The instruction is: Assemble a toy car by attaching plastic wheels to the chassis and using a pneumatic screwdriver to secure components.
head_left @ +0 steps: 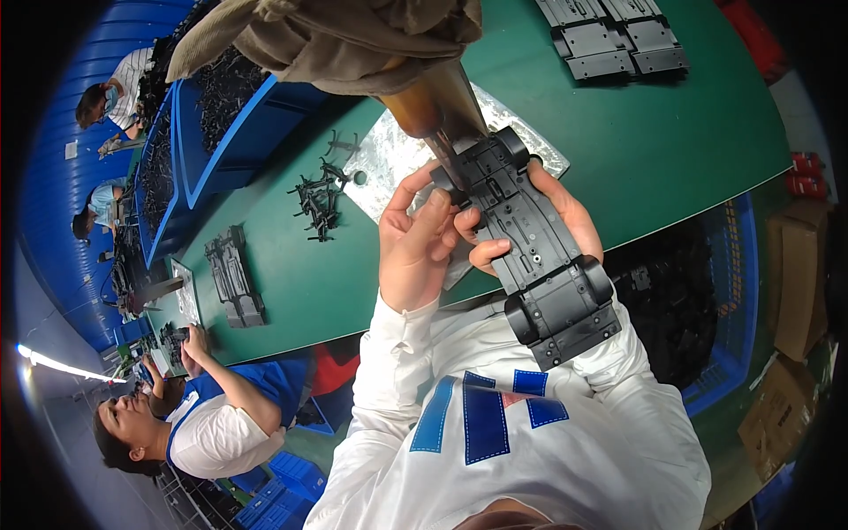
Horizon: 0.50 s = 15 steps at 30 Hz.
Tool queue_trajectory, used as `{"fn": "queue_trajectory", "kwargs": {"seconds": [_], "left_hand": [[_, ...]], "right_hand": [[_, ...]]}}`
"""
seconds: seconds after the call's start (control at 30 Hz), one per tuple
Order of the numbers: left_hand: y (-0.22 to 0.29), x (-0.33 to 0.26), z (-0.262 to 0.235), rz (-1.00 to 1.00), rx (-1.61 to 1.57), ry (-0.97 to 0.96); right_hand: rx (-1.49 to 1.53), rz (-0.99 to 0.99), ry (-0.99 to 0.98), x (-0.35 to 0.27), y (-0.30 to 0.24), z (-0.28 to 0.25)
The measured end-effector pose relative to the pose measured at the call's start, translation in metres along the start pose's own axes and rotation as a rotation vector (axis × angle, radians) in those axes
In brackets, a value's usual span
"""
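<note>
A long black plastic toy-car chassis with rounded wheel arches is held tilted in front of me. My right hand grips it along its right side, closed round it. My left hand is closed, thumb and index finger pinching at the upper left wheel arch; whether a small part is between them is hidden. Right above the chassis's far end comes down a machine head with an amber cylinder and a metal tip, its top wrapped in brown cloth. Beneath lies a shiny metal plate.
Small black parts lie heaped on the green table. More chassis stand at the far right and left. Blue bins hold black parts. A co-worker sits at left; cardboard boxes stand at right.
</note>
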State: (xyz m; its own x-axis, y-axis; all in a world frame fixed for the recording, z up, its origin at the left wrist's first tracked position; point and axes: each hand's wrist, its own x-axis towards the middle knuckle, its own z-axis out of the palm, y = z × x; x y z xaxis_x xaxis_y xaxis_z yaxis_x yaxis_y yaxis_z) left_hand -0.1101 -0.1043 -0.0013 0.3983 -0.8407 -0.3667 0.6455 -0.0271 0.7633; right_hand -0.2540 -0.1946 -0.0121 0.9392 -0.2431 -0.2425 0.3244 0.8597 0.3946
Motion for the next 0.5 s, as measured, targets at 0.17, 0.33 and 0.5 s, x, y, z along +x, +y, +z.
{"fn": "queue_trajectory", "kwargs": {"seconds": [0.17,0.33,0.5], "left_hand": [[0.0000,-0.0004,0.0044,0.002,0.004,0.021],[-0.0011,0.0000,0.0005,0.001,0.003,0.005],[-0.0010,-0.0001,0.0016,-0.003,0.008,0.014]], "right_hand": [[-0.030,-0.001,-0.005,-0.0007,0.0002,0.0020],[-0.030,0.000,0.001,-0.0012,0.0006,0.0021],[-0.029,0.006,-0.012,-0.0004,0.0003,0.0016]]}}
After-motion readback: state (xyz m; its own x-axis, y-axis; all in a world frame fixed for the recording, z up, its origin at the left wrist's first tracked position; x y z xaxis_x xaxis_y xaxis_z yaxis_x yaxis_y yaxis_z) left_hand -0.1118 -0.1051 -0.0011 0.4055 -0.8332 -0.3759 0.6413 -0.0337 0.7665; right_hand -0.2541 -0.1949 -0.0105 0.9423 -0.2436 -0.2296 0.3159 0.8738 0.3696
